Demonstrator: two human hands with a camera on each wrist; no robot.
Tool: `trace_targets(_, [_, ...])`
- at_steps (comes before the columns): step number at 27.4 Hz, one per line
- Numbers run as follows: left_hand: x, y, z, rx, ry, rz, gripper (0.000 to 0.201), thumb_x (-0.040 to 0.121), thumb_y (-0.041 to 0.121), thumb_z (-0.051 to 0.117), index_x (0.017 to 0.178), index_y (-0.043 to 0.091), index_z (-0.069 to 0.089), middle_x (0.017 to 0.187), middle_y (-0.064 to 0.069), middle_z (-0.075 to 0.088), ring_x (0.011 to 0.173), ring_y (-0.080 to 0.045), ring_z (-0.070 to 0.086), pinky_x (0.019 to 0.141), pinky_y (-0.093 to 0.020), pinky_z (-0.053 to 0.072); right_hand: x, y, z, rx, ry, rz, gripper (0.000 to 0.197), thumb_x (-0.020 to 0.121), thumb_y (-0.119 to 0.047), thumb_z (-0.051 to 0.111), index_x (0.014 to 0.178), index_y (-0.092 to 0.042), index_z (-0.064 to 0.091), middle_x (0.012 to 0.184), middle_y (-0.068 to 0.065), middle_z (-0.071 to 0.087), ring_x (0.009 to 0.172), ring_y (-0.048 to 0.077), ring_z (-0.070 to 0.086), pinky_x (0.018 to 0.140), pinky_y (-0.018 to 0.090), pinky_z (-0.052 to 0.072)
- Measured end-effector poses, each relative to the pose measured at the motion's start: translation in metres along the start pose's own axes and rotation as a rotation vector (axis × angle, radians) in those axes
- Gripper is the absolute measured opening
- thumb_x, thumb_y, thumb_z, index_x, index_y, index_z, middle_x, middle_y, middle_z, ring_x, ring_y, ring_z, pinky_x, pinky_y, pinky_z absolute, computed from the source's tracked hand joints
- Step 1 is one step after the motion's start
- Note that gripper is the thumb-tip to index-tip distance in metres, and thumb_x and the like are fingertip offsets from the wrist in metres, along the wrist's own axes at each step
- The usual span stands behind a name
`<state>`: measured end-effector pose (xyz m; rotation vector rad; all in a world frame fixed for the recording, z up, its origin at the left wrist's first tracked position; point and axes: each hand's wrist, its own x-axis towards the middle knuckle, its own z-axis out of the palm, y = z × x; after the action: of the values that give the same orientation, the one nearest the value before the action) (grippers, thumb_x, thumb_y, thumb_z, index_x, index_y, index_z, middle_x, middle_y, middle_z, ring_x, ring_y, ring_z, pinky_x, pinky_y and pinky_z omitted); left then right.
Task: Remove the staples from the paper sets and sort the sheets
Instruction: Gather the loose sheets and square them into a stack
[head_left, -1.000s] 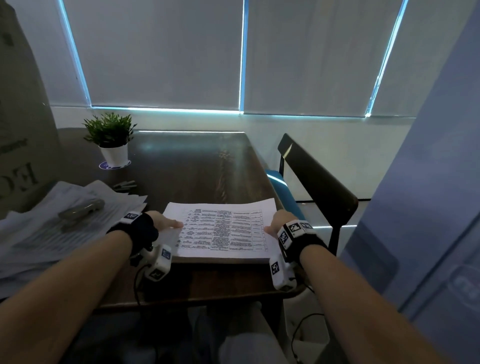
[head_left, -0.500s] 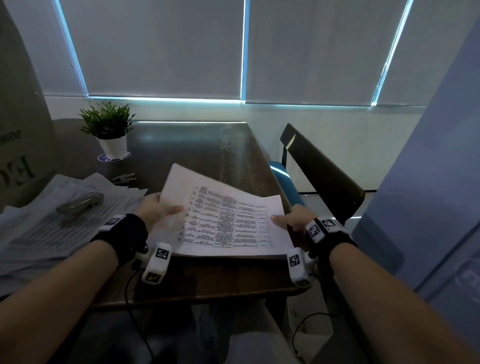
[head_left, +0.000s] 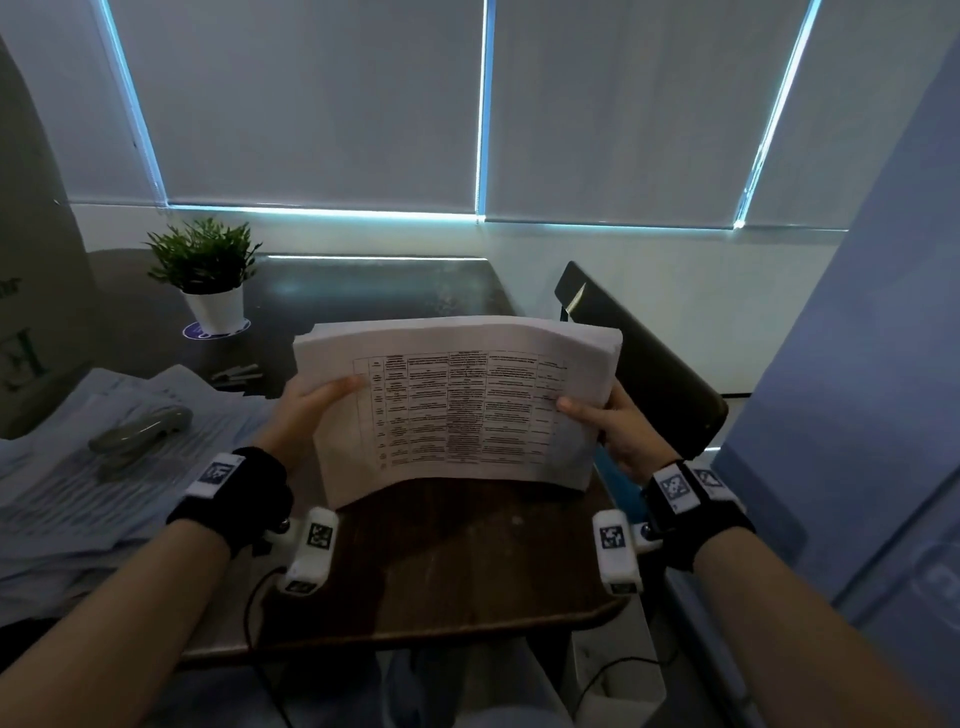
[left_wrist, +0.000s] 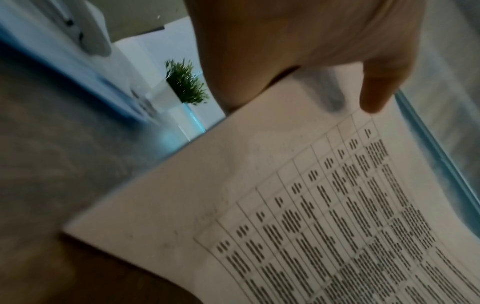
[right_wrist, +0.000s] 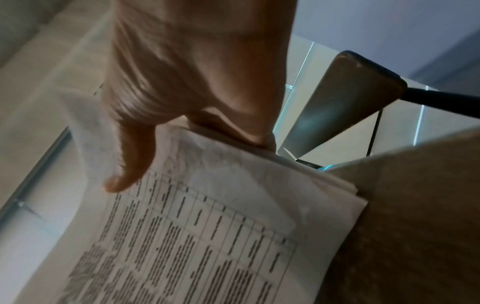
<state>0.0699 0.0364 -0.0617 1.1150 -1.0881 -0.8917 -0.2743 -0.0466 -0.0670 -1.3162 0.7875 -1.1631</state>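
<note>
Paper stack (head_left: 457, 405) stands nearly upright between our two hands, lifted above the near part of the dark wooden worktop (head_left: 447, 561), its printed table facing us and its sheets bowed slightly across the middle. Our left hand (head_left: 306, 415) holds the stack's left edge, thumb lying flat on the front page and the fingers hidden behind; from the left wrist view the thumb (left_wrist: 376, 90) presses near the table's corner. Our right hand (head_left: 618, 426) holds the right edge the same way, thumb (right_wrist: 130, 160) on the front and fingers wrapped behind the layered sheet edges. So each grip is clamped on the stack.

At the left of the worktop we see a loose spread of other sheets (head_left: 78, 478) with a grey stapler-like tool (head_left: 140, 434) resting on top, though we cannot tell exactly what it is. Beyond them stands a small potted plant (head_left: 208, 275). A dark chair (head_left: 649, 374) sits just beside the worktop's right edge.
</note>
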Motion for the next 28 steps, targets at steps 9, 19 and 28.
trace_targets(9, [0.016, 0.006, 0.024, -0.041, 0.294, 0.198, 0.018, 0.063, 0.014, 0.045, 0.079, 0.016, 0.052, 0.075, -0.002, 0.052, 0.068, -0.014, 0.051, 0.058, -0.027, 0.042, 0.021, 0.0, -0.004, 0.091, 0.029, -0.082, 0.073, 0.054, -0.037, 0.092, 0.115, -0.008, 0.064, 0.108, 0.008, 0.074, 0.103, 0.023, 0.07, 0.079, 0.029, 0.058])
trace_targets(19, [0.023, -0.009, 0.007, -0.044, 0.179, 0.142, 0.032, 0.065, 0.015, 0.045, 0.095, 0.014, 0.055, 0.086, -0.006, 0.057, 0.079, -0.02, 0.057, 0.065, -0.033, 0.048, 0.022, 0.01, -0.004, 0.094, -0.059, -0.048, 0.068, 0.058, -0.032, 0.09, 0.117, -0.012, 0.062, 0.107, 0.006, 0.073, 0.105, 0.023, 0.068, 0.083, 0.032, 0.057])
trace_targets(28, [0.021, -0.009, 0.002, -0.052, 0.181, 0.206, 0.046, 0.065, 0.015, 0.043, 0.109, 0.006, 0.05, 0.087, -0.002, 0.056, 0.071, -0.011, 0.056, 0.054, -0.021, 0.046, 0.024, 0.012, -0.004, 0.085, -0.01, -0.049, 0.083, 0.044, -0.045, 0.095, 0.113, -0.013, 0.065, 0.107, 0.007, 0.074, 0.101, 0.018, 0.07, 0.081, 0.028, 0.056])
